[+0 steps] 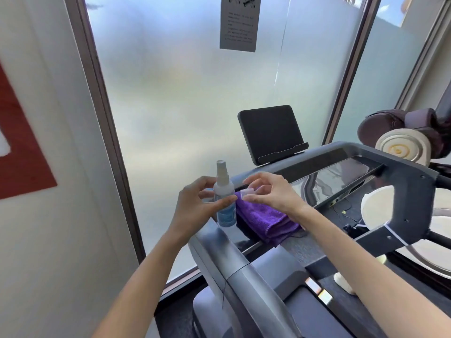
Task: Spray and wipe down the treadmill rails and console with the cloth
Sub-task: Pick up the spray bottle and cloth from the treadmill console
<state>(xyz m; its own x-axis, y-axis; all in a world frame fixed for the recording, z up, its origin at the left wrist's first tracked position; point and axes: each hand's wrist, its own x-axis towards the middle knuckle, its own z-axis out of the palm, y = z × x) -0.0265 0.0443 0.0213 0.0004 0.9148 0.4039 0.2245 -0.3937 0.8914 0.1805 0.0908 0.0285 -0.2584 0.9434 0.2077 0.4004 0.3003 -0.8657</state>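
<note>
A small clear spray bottle (pixel 225 201) with a white nozzle and a blue label stands upright on the treadmill's left rail (pixel 234 267). My left hand (pixel 197 203) grips the bottle's body between thumb and fingers. My right hand (pixel 266 191) pinches the bottle's clear cap (pixel 246 193) just to the right of the bottle, off the nozzle. A folded purple cloth (pixel 264 219) lies on the console's left end, under my right hand. The glossy console panel (pixel 341 176) and a dark tablet-like screen (pixel 269 132) sit further back.
A frosted glass window (pixel 195 93) with a paper notice (pixel 240 21) stands right behind the treadmill. A white wall with a red shape (pixel 22 152) is at the left. Brown and cream padded equipment (pixel 402 140) sits at the right, beyond the right rail (pixel 412 203).
</note>
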